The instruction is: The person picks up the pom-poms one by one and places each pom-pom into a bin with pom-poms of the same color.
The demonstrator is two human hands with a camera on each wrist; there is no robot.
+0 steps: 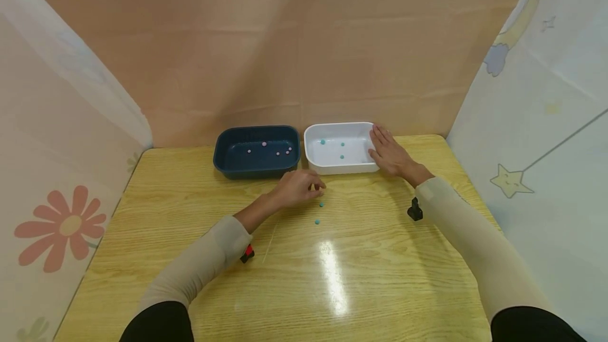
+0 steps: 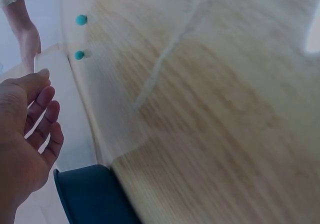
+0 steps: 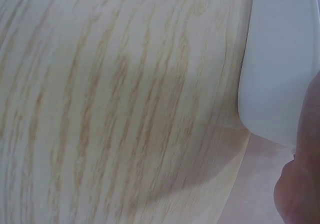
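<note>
My left hand [image 1: 298, 188] hovers by the front left corner of the white tub [image 1: 344, 169], palm turned sideways. In the left wrist view its fingers [image 2: 44, 115] are loosely bent, and no object shows between them and the thumb. Two small teal balls [image 1: 321, 205] lie on the table just right of and nearer than this hand. My right hand [image 1: 390, 154] rests on the white tub's right end, fingers straight along the rim. Three teal balls [image 1: 323, 142] sit inside that tub.
A dark blue tub [image 1: 256, 174] stands left of the white one, with several small pink balls [image 1: 264, 144] in it. Both tubs are at the back edge of the wood-grain table [image 1: 370, 278], against a tan backdrop [image 1: 214, 57]. Patterned sheets [image 1: 560, 120] hang on both sides.
</note>
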